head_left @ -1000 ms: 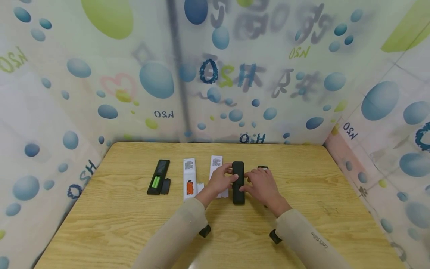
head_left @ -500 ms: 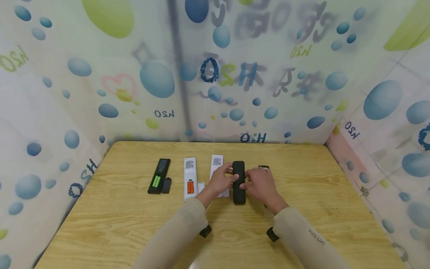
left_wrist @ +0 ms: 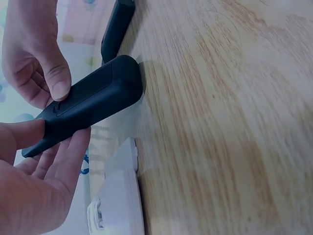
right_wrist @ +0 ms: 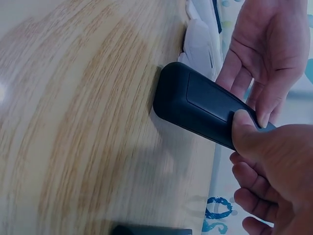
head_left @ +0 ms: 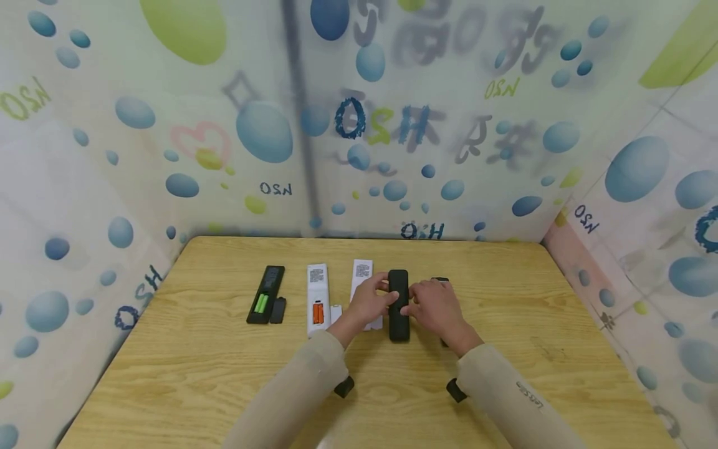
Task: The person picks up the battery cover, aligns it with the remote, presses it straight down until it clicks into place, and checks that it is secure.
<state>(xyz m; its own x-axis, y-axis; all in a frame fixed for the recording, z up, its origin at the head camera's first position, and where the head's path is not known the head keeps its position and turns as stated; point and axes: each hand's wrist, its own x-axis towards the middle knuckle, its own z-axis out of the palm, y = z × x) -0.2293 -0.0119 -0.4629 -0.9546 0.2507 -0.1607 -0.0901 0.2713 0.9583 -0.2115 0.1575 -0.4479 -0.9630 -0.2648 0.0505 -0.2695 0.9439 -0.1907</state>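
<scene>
A black remote control [head_left: 399, 324] is held back side up close over the table, its battery cover [right_wrist: 210, 95] in place with a thin seam around it. My left hand [head_left: 367, 301] grips its far half from the left, thumb on top and fingers beneath, as the left wrist view shows. From the other side my right hand [head_left: 440, 308] holds it too. The right thumb [right_wrist: 243, 126] presses at the cover's latch end, and the other right fingers are curled beside the remote. In the right wrist view the remote's near end slants down toward the tabletop.
Left of the hands lie an open black remote [head_left: 272, 280] with green batteries, its loose cover [head_left: 277, 310], and a white remote [head_left: 316, 284] with orange batteries. Another white remote [head_left: 361, 269] is partly behind my left hand. A further dark remote [left_wrist: 117, 29] lies right, mostly hidden.
Both hands keep their hold on the black remote in about the same place. The right wrist has shifted very slightly left; the cover stays on.
</scene>
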